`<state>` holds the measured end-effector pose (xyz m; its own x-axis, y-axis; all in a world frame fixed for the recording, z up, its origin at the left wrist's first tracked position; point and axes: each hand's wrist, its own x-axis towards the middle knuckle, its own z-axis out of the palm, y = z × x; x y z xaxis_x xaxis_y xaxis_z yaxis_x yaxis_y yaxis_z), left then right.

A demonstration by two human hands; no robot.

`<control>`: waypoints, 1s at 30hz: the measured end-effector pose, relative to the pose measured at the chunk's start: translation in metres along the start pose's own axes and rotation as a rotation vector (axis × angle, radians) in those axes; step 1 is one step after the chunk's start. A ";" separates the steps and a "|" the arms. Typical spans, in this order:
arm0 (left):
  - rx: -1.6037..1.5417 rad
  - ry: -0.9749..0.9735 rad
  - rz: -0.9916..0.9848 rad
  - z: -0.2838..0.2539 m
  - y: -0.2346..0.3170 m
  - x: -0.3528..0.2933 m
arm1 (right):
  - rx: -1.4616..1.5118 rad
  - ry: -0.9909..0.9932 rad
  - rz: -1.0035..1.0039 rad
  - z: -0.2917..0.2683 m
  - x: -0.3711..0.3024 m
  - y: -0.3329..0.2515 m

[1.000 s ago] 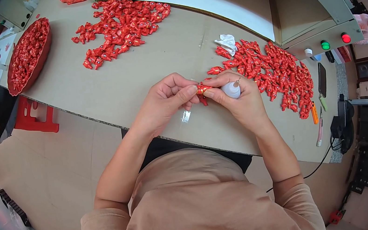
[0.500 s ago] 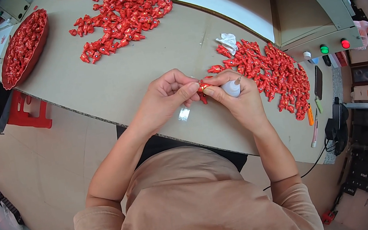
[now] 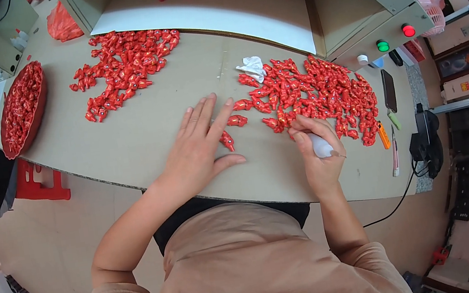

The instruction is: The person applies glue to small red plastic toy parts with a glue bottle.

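My left hand [image 3: 195, 141] lies flat on the worktable [image 3: 287, 178], fingers stretched out and holding nothing. Close by its fingertips are a small shiny red figurine [image 3: 237, 120] with gold marks and another red figurine [image 3: 227, 141]. My right hand [image 3: 321, 155] is closed round a small white squeeze bottle [image 3: 321, 145] whose thin tip points toward the lower right. Its fingertips reach the near edge of a spread pile of red figurines [image 3: 322, 89]; whether they also touch one is hidden. A crumpled white tissue [image 3: 252, 69] rests at that pile's far left.
Another heap of red figurines [image 3: 121, 66] lies far left, beside a large red basin [image 3: 43, 107] full of them. A cabinet with lit buttons [image 3: 382, 46] borders the back. At right are an orange cutter [image 3: 383, 136] and a black cable box [image 3: 425, 135]. Someone sits far left.
My hands have parted from the figurine they held together. The left now lies flat on the table; the right has moved to the right pile, still with the bottle. The whole view has shifted.
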<state>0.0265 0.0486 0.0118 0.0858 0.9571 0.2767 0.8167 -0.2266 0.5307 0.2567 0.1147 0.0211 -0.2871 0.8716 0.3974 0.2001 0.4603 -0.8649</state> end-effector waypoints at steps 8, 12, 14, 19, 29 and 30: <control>0.092 -0.031 0.082 0.049 0.028 0.050 | -0.024 0.104 -0.031 -0.029 -0.016 0.009; 0.054 0.013 0.119 0.071 0.044 0.067 | -0.017 0.119 -0.028 -0.034 -0.020 0.015; 0.039 0.029 0.116 0.079 0.056 0.072 | -0.007 0.130 -0.011 -0.037 -0.022 0.017; 0.039 0.006 0.100 0.059 0.073 0.062 | 0.096 0.183 0.074 -0.044 -0.028 0.024; -0.436 0.041 0.481 -0.098 0.185 0.028 | 0.552 -0.179 0.397 -0.011 -0.023 0.003; -0.344 -0.065 0.425 -0.108 0.188 0.032 | 0.529 -0.238 0.414 -0.006 -0.023 0.004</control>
<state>0.1212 0.0167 0.2069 0.4111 0.7752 0.4796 0.4700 -0.6311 0.6172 0.2696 0.0977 0.0102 -0.4944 0.8690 -0.0212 -0.1273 -0.0966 -0.9872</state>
